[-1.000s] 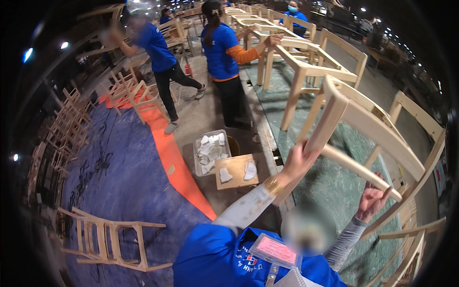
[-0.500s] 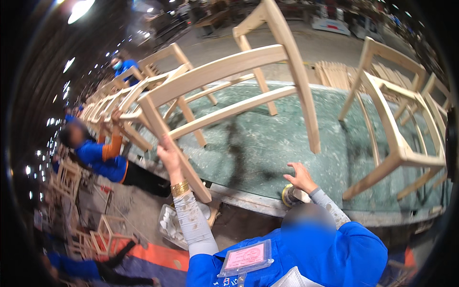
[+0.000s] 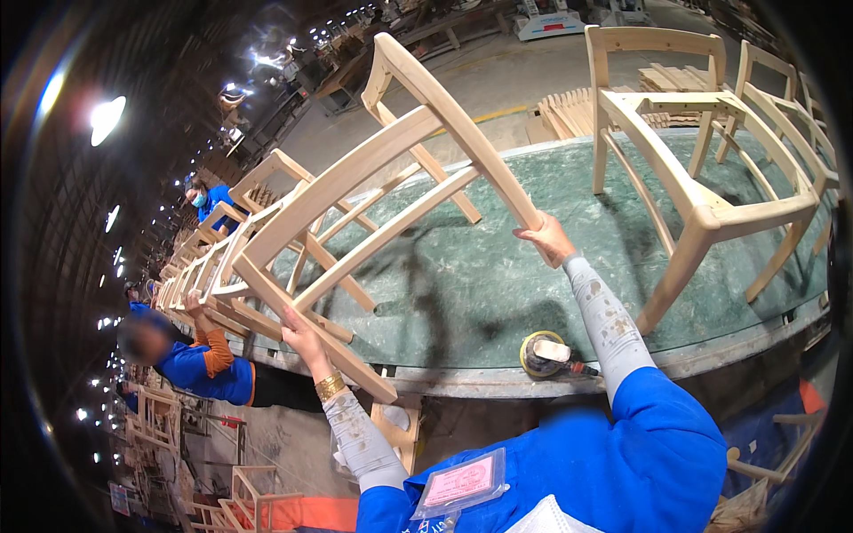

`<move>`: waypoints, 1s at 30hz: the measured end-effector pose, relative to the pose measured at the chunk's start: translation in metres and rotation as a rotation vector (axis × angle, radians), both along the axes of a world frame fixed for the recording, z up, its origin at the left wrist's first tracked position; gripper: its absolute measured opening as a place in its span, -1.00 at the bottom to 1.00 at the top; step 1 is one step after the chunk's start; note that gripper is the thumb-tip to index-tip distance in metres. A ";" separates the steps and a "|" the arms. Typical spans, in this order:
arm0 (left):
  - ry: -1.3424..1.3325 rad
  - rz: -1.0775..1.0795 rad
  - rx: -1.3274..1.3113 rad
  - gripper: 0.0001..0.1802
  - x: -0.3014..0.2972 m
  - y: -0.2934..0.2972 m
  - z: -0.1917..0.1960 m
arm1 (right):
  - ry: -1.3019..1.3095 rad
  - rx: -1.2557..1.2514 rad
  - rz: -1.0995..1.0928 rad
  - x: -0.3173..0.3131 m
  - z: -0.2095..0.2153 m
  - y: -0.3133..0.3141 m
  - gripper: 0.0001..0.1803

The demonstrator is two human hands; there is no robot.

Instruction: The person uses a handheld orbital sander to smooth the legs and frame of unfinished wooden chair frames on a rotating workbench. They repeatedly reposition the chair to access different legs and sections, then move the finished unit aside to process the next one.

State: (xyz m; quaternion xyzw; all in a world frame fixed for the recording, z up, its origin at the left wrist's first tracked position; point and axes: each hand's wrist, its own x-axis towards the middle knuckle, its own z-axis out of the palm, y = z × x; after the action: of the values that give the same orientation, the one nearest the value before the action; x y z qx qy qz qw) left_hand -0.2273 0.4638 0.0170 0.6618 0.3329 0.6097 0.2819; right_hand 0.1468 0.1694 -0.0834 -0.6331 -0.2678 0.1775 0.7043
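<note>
A pale, seatless wooden chair frame (image 3: 342, 184) stands tilted in front of me at the bench's near side. My left hand (image 3: 306, 341) is closed round its near left leg, low down. My right hand (image 3: 546, 241) is closed on the lower part of its right leg, thumb on the near side. An orbital sander (image 3: 539, 353), round with a pale top and a yellow rim, lies on the bench's near edge below my right forearm; neither hand touches it.
The chairs stand on a worn green workbench (image 3: 471, 311). Another chair frame (image 3: 697, 216) is at the right, more behind it. A co-worker in blue (image 3: 211, 366) handles chairs at the left; another person (image 3: 213, 202) is farther back. Slatted wood (image 3: 569, 114) is stacked beyond the bench.
My right hand has moved from above the sander up to the chair's right leg and gripped it. The chair has tilted and shifted left; my view has also turned.
</note>
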 end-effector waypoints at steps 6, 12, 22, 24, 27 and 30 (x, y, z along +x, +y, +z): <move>-0.128 -0.166 -0.234 -0.44 -0.014 0.006 0.015 | -0.085 -0.122 -0.157 -0.041 0.013 -0.046 -0.47; -0.060 -0.190 -0.306 -0.45 0.020 0.010 0.056 | -0.605 -0.233 -0.549 -0.064 0.037 -0.050 -0.40; 0.029 -0.230 -0.304 -0.41 0.048 0.069 0.074 | -0.739 -0.960 -0.079 -0.201 -0.126 -0.055 -0.14; 0.024 -0.237 -0.273 -0.41 0.050 0.079 0.074 | -0.823 -1.041 -0.087 -0.205 -0.139 -0.054 -0.12; 0.058 -0.292 -0.311 -0.42 0.055 0.086 0.072 | -0.746 -1.123 -0.108 -0.192 -0.150 -0.055 -0.10; 0.081 -0.296 -0.320 -0.41 0.062 0.088 0.074 | -0.731 -1.131 0.008 -0.181 -0.135 -0.063 -0.11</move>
State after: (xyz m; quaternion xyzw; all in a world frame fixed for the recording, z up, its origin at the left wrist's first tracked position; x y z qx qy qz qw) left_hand -0.1651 0.5517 0.0911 0.6740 0.3358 0.4740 0.4564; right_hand -0.0342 0.1066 -0.2184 -0.9228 -0.3572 0.0674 0.1276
